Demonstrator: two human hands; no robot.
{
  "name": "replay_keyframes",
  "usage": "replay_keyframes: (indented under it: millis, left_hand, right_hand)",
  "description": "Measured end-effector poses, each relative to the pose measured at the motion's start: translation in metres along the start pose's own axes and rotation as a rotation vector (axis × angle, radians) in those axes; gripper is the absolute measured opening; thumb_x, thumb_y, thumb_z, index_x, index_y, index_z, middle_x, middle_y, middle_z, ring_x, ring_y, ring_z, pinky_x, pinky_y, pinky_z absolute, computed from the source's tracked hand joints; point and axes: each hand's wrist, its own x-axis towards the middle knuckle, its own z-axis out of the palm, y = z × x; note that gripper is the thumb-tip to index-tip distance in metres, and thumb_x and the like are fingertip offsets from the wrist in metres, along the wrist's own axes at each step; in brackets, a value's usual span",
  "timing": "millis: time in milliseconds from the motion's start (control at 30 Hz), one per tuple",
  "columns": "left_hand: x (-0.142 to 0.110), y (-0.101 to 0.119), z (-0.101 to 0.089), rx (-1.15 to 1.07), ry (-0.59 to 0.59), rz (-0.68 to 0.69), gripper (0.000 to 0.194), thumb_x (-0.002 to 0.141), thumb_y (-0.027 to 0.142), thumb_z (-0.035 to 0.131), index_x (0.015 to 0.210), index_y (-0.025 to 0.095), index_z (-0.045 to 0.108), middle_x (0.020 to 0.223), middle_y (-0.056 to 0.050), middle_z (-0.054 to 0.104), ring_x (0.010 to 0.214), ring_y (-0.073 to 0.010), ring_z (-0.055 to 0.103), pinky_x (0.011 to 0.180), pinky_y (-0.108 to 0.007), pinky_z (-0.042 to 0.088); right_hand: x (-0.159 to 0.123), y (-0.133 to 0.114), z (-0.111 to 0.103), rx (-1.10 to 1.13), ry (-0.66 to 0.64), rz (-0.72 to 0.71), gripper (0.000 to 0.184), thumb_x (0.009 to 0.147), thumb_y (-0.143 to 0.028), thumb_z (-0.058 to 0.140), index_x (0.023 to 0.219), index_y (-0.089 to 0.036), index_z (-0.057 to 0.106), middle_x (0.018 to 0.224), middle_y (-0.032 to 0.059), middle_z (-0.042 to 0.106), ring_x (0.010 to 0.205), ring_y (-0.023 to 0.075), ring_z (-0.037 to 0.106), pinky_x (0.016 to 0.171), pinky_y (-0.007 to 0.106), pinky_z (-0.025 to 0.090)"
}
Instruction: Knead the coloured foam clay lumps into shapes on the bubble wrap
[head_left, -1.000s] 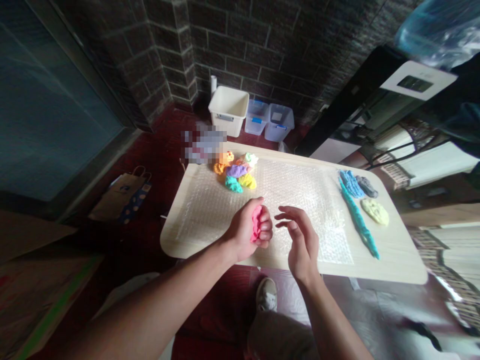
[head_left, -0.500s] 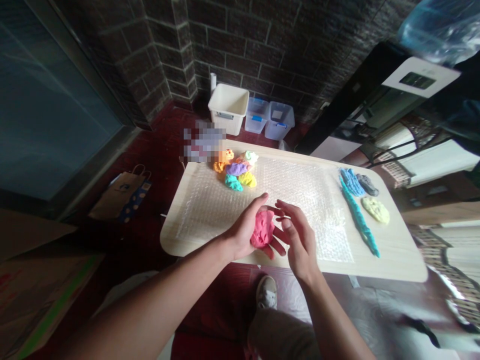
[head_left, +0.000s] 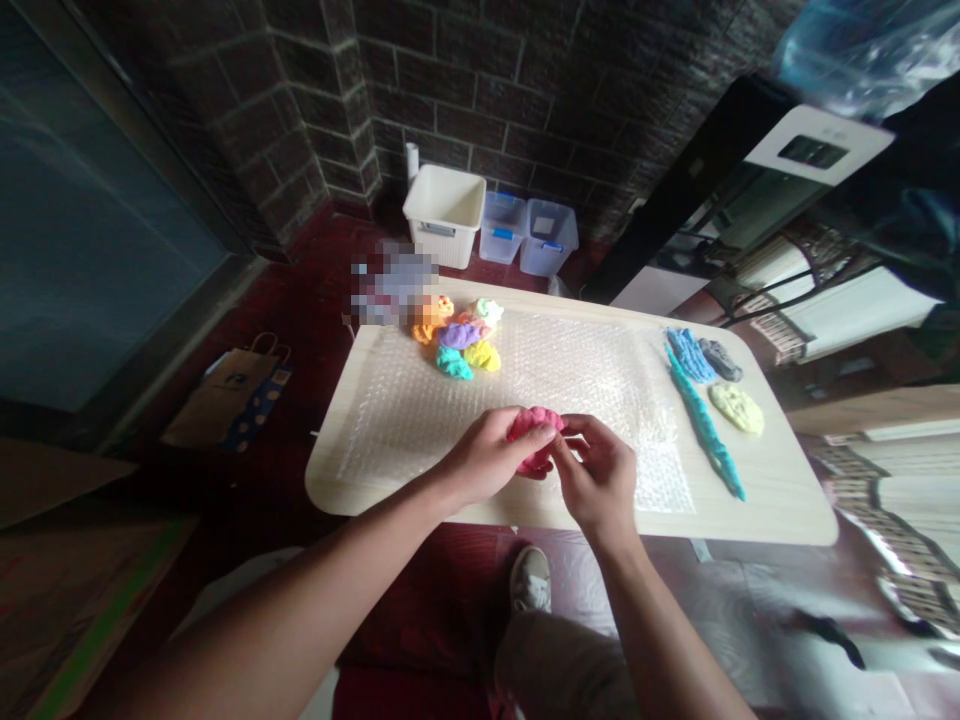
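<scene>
A lump of pinkish-red modelling clay [head_left: 534, 462] is held between both hands above the near part of the table. My left hand [head_left: 491, 455] is closed on its left side, with the thumb pressed across the front. On the right side, my right hand [head_left: 598, 475] pinches the lump's edge with curled fingers. Beyond the hands lies a cluster of clay lumps: purple clay [head_left: 459, 335], teal clay [head_left: 454, 363], yellow clay [head_left: 482, 356], orange clay [head_left: 429, 328] and pale green-white clay [head_left: 487, 312].
Bubble wrap [head_left: 577, 370] covers much of the pale table [head_left: 795, 510]. At the right lie a long turquoise clay roll [head_left: 705, 425], blue clay [head_left: 691, 356], grey clay [head_left: 721, 360] and pale yellow clay [head_left: 736, 408]. Behind the table stand a white bin [head_left: 444, 215] and clear boxes [head_left: 549, 238].
My left hand has gone from an open palm under the pink clay to gripping it. The right hand has come in and closed on the lump's edge. The view has shifted slightly.
</scene>
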Motion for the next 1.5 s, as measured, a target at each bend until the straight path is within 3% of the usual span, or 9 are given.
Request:
replay_keyframes:
  millis: [167, 300, 467, 600, 733, 933, 1200, 1500]
  left_hand:
    - [-0.001, 0.000, 0.002, 0.008, 0.032, 0.020, 0.049, 0.083, 0.053, 0.085, 0.102, 0.013, 0.066, 0.087, -0.004, 0.066, 0.073, -0.0169, 0.070, 0.063, -0.030, 0.062]
    - [-0.002, 0.003, 0.003, -0.007, 0.008, 0.066, 0.044, 0.088, 0.051, 0.080, 0.103, 0.012, 0.067, 0.082, -0.004, 0.067, 0.070, -0.0171, 0.072, 0.055, -0.024, 0.057]
    - [-0.002, 0.005, -0.001, 0.076, 0.029, 0.131, 0.039, 0.092, 0.049, 0.075, 0.097, 0.012, 0.065, 0.075, -0.005, 0.068, 0.063, -0.0165, 0.069, 0.048, -0.022, 0.051]
    - [-0.003, 0.004, 0.001, 0.107, 0.012, 0.150, 0.037, 0.095, 0.050, 0.071, 0.094, 0.014, 0.064, 0.072, -0.003, 0.068, 0.063, -0.0151, 0.068, 0.054, -0.023, 0.055]
    - [-0.004, 0.003, 0.007, 0.098, 0.042, 0.188, 0.039, 0.098, 0.057, 0.066, 0.095, 0.018, 0.061, 0.075, 0.000, 0.063, 0.064, -0.0146, 0.067, 0.051, -0.022, 0.054]
    - [-0.005, -0.002, 0.007, 0.223, 0.085, 0.258, 0.035, 0.103, 0.052, 0.058, 0.090, 0.019, 0.058, 0.069, 0.000, 0.063, 0.054, -0.0119, 0.061, 0.048, -0.021, 0.049]
    - [-0.009, -0.003, 0.002, 0.345, 0.156, 0.267, 0.037, 0.104, 0.052, 0.056, 0.086, 0.020, 0.056, 0.063, 0.003, 0.059, 0.049, -0.0106, 0.056, 0.044, -0.020, 0.045]
    - [-0.010, 0.003, 0.010, 0.285, 0.144, 0.274, 0.039, 0.103, 0.054, 0.058, 0.085, 0.021, 0.055, 0.062, 0.004, 0.057, 0.048, -0.0110, 0.057, 0.045, -0.021, 0.047]
  right_hand:
    - [-0.001, -0.002, 0.002, 0.029, -0.030, -0.021, 0.040, 0.098, -0.043, 0.073, 0.133, -0.024, 0.072, 0.098, 0.0058, 0.072, 0.077, 0.0188, 0.070, 0.063, 0.032, 0.058]
    - [-0.003, -0.007, 0.001, -0.114, -0.025, -0.118, 0.036, 0.108, -0.042, 0.058, 0.135, -0.026, 0.075, 0.098, 0.0055, 0.068, 0.090, 0.0213, 0.067, 0.079, 0.037, 0.056]
    - [-0.003, -0.009, 0.001, -0.190, -0.113, -0.115, 0.037, 0.110, -0.042, 0.054, 0.133, -0.025, 0.077, 0.091, 0.0043, 0.066, 0.084, 0.0210, 0.065, 0.077, 0.038, 0.052]
    - [-0.006, -0.010, 0.004, -0.114, -0.029, -0.162, 0.032, 0.108, -0.037, 0.059, 0.133, -0.027, 0.077, 0.099, 0.0054, 0.071, 0.090, 0.0214, 0.067, 0.079, 0.038, 0.054]
    - [-0.008, -0.009, 0.007, 0.013, 0.055, -0.167, 0.024, 0.101, -0.030, 0.071, 0.122, -0.032, 0.082, 0.106, 0.0058, 0.075, 0.089, 0.0216, 0.070, 0.073, 0.037, 0.056]
    - [-0.012, -0.012, 0.010, 0.027, 0.017, -0.162, 0.026, 0.103, -0.028, 0.068, 0.125, -0.034, 0.081, 0.109, 0.0060, 0.073, 0.075, 0.0178, 0.069, 0.059, 0.033, 0.054]
    - [-0.011, -0.012, 0.007, -0.100, -0.066, -0.170, 0.028, 0.105, -0.034, 0.065, 0.128, -0.030, 0.080, 0.104, 0.0077, 0.075, 0.089, 0.0229, 0.071, 0.074, 0.039, 0.058]
    - [-0.015, -0.012, 0.009, 0.030, -0.057, -0.091, 0.034, 0.106, -0.038, 0.063, 0.138, -0.031, 0.075, 0.103, 0.0057, 0.074, 0.072, 0.0178, 0.067, 0.061, 0.034, 0.057]
